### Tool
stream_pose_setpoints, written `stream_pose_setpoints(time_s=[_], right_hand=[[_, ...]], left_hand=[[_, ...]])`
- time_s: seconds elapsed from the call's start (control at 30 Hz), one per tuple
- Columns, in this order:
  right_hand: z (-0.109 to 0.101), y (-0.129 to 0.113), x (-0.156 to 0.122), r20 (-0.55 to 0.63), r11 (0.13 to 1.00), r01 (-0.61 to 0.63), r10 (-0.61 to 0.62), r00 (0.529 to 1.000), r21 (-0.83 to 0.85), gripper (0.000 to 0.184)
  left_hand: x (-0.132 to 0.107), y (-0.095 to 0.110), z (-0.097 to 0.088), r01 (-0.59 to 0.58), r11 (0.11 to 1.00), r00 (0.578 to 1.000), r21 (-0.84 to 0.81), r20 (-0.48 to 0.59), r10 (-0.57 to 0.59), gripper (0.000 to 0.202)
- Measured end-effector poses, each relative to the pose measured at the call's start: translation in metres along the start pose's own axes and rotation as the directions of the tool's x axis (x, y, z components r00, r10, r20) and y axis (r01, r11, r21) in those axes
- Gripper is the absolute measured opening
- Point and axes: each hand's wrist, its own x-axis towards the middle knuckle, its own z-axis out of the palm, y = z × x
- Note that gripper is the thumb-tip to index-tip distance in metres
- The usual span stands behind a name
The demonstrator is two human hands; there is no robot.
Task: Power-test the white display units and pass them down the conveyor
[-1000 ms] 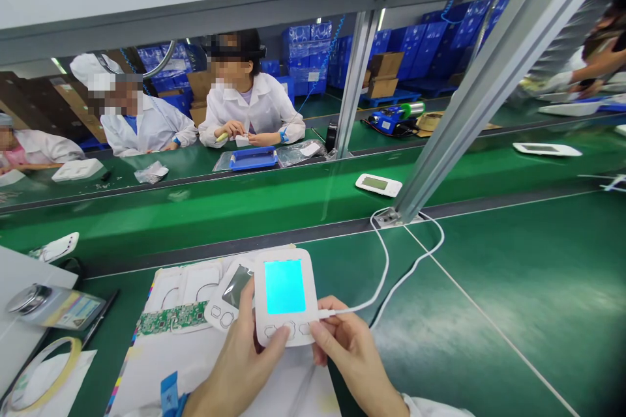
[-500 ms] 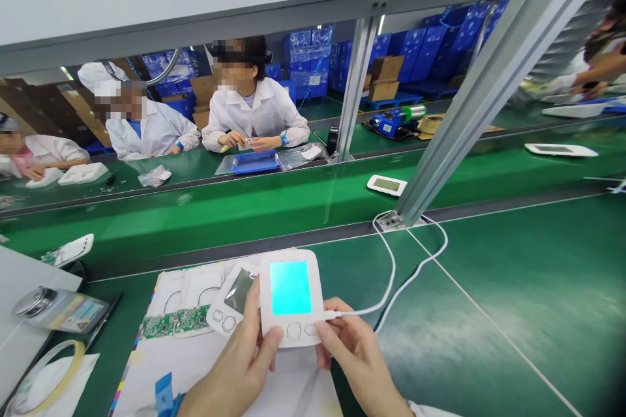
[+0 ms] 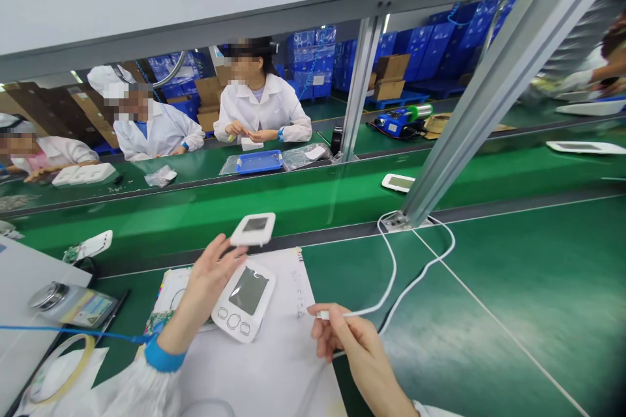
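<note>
My left hand (image 3: 211, 273) reaches out toward the green conveyor belt with its fingers spread. Just past the fingertips is a white device (image 3: 254, 229) with a dark screen, at the belt's near side; whether a finger still touches it is hard to tell. Between thumb and fingers, my right hand (image 3: 355, 345) pinches the plug end of a white cable (image 3: 362, 310). A second white device (image 3: 244, 303), with a grey screen and outlined buttons, lies face up on the white paper (image 3: 274, 371) between my hands. Beside my left forearm, a green circuit board (image 3: 159, 320) is partly covered.
A metal post (image 3: 454, 98) rises from the bench at right, with the cable looped around its foot. The belt (image 3: 313, 195) carries another device (image 3: 397, 182). At left are a bottle (image 3: 73, 305) and a tape roll (image 3: 63, 371). Co-workers in white coats sit across the belt.
The lit device came off the cable; its screen is now dark. My left hand moved it forward and left to the belt and opened. My right hand kept the plug.
</note>
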Motion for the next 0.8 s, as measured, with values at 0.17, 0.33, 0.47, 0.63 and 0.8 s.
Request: stream_pose_setpoints(time_s=[0.17,0.33,0.47,0.63,0.8], right_hand=[[0.000,0.002,-0.002,0.028,0.999,-0.001,0.002,1.000,-0.034,0.060],[0.000,0.004,-0.002,0.022,0.993,0.035,-0.033,0.999,-0.113,0.060],[0.000,0.002,-0.004,-0.014,0.994,0.084,-0.085,0.996,-0.067,0.047],[0.001,-0.003,-0.010,0.025,0.994,0.105,-0.104,0.994,-0.016,0.034],[0.001,-0.001,-0.015,0.061,0.992,0.123,-0.121,0.991,-0.038,0.032]], left_hand=[[-0.004,0.000,-0.005,-0.074,0.957,0.995,0.279,-0.047,0.091,0.042],[-0.021,-0.004,0.007,-0.020,0.924,0.998,0.381,-0.050,0.043,0.041],[-0.027,0.007,0.015,0.011,0.963,0.997,0.269,0.067,-0.030,0.015],[-0.041,0.006,0.040,0.168,0.983,0.970,-0.074,0.191,-0.151,0.036],[-0.050,-0.005,0.055,0.280,0.924,0.951,-0.259,0.204,-0.231,0.046]])
